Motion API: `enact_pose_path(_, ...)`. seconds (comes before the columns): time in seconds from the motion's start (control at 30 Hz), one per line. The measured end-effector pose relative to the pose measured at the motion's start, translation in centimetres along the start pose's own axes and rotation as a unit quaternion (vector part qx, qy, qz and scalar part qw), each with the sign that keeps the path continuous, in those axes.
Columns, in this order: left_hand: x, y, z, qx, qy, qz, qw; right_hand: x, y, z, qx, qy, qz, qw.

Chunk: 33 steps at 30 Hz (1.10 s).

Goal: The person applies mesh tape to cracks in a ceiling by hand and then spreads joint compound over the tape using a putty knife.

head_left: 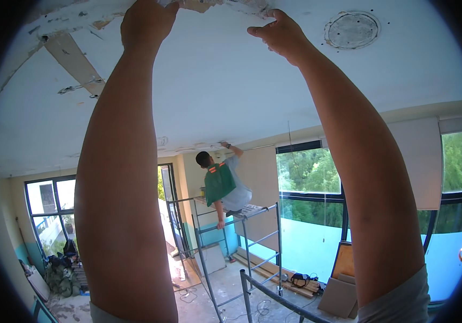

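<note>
Both my arms reach up to a white ceiling (225, 81). At the top of the view, my left hand (147, 24) is against the ceiling's ragged, broken edge (201, 4); its fingers are mostly hidden and cut off by the picture's rim. My right hand (282, 37) is raised to the right of it, thumb and forefinger apart, with nothing visible between them. Its fingertips come close to the same torn edge; whether they touch I cannot tell. A round patch (352, 30) ringed by dark dots lies in the ceiling beyond my right hand.
A person in a green vest (220, 183) sits on a metal scaffold (242, 231), one hand at the ceiling. A curved metal rail (279, 299) rises close below me. Planks (279, 274) and boards (339, 296) lie by the windows; bags (64, 277) are piled left.
</note>
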State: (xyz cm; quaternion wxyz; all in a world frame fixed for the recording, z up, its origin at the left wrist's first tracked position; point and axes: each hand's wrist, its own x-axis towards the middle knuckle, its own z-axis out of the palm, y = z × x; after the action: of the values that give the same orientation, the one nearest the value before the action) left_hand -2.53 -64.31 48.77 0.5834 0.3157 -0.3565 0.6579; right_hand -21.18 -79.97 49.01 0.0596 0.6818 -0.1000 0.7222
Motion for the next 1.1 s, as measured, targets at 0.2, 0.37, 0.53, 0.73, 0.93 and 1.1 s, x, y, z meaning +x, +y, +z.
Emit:
enact_pose_path(0.2, 0.1, 0.4, 0.3, -0.011, -0.001, -0.017, 1.0, -0.6, -0.6, 0.1, 0.009, -0.039, -0.019, 0.999)
enact_pose_path(0.37, 1.0, -0.2, 1.3, -0.013, -0.007, -0.041, 0.999, -0.8, -1.0, -0.2, -0.022, -0.032, -0.028, 0.999)
enact_pose_path(0.53, 2.3, -2.9, 1.6, 0.062, 0.022, 0.042, 0.997, -0.1, -0.3, -1.1, -0.033, 0.035, -0.005, 0.999)
enact_pose_path(0.73, 2.9, -3.9, 1.0, 0.023, -0.079, 0.014, 0.997, 0.2, -0.3, -2.4, -0.044, 0.015, -0.022, 0.999)
enact_pose_path(0.93, 2.4, -3.4, 1.3, 0.065, -0.089, 0.009, 0.994, 2.9, 1.7, -3.2, -0.158, 0.108, -0.129, 0.973)
enact_pose_path(1.1, -0.6, -3.6, -0.8, 0.058, -0.147, 0.018, 0.987, 1.8, -0.6, -4.6, -0.105, 0.149, -0.079, 0.98)
